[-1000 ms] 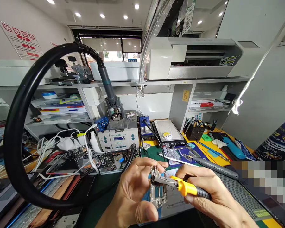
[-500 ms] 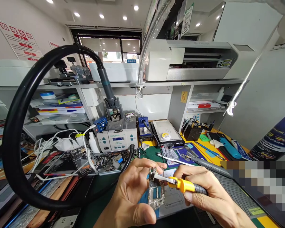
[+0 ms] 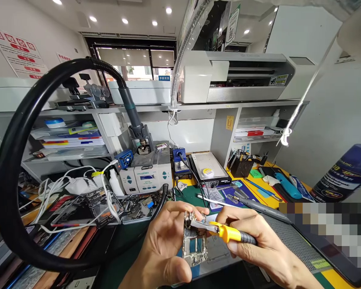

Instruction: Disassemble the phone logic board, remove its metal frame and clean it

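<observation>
My left hand [image 3: 165, 245] grips a small metal frame with cutouts, which looks like a phone circuit board [image 3: 195, 245], between its fingers at the top and thumb near the bottom. The board is held upright above the bench. In my right hand [image 3: 255, 241] are pliers [image 3: 228, 232] with yellow and black handles, fingers wrapped round them. The metal jaws reach leftward to the board's upper part and touch it there. Whether the jaws are closed on a piece of it I cannot tell. Under the hands lies a sheet with a line drawing [image 3: 218, 251].
A thick black hose [image 3: 6, 172] loops across the left side from the hot-air station [image 3: 146, 176]. Behind the hands sit a tray of loose parts [image 3: 138, 206] and a soldering station [image 3: 182, 162]. A spray can [image 3: 344, 174] stands right, beside a grey mat [image 3: 289, 237].
The board has turned slightly, showing more of its face, and both hands have shifted a little left in view. The pliers stay at its upper part. The whole view has also shifted slightly.
</observation>
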Demonstrator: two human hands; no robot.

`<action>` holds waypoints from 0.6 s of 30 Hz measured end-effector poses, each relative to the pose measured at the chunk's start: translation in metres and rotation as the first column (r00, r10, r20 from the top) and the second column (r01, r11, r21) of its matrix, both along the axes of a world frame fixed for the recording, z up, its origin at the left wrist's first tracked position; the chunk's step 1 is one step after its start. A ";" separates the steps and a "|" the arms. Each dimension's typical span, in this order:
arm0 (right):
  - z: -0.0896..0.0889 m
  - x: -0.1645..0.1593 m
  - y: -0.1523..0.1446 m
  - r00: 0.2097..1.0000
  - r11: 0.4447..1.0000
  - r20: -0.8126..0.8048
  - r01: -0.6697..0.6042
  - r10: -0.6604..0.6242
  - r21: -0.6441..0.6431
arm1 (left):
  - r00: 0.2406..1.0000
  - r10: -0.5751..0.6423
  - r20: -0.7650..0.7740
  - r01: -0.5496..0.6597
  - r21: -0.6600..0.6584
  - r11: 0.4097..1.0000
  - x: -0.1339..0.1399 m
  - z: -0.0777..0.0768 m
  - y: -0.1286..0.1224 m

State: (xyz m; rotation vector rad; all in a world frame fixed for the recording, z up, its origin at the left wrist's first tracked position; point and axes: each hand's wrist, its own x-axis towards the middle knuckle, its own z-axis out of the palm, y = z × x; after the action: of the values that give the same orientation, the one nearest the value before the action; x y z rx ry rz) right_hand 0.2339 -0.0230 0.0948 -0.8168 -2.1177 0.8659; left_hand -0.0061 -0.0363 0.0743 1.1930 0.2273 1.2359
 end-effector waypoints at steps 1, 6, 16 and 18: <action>0.001 0.000 0.000 1.000 1.000 0.003 -0.006 0.006 0.004 | 1.000 0.000 -0.003 0.000 -0.006 1.000 0.000 0.000 0.000; 0.002 0.002 -0.002 0.998 0.996 0.054 -0.047 0.044 0.070 | 1.000 -0.005 0.004 0.005 -0.058 0.998 0.002 -0.003 0.000; 0.002 -0.004 0.000 0.997 0.995 -0.040 -0.059 0.063 0.081 | 0.997 -0.045 0.070 0.052 -0.103 0.993 0.004 -0.006 -0.001; 0.001 -0.004 -0.001 0.996 0.997 -0.057 -0.070 0.072 0.033 | 0.997 -0.036 0.074 0.044 -0.102 0.994 0.004 -0.006 -0.001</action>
State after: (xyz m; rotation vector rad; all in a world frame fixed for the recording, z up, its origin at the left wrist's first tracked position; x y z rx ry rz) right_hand 0.2303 -0.0237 0.0960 -0.6961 -2.1143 0.8809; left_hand -0.0021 -0.0369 0.0679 1.0578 0.2105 1.2151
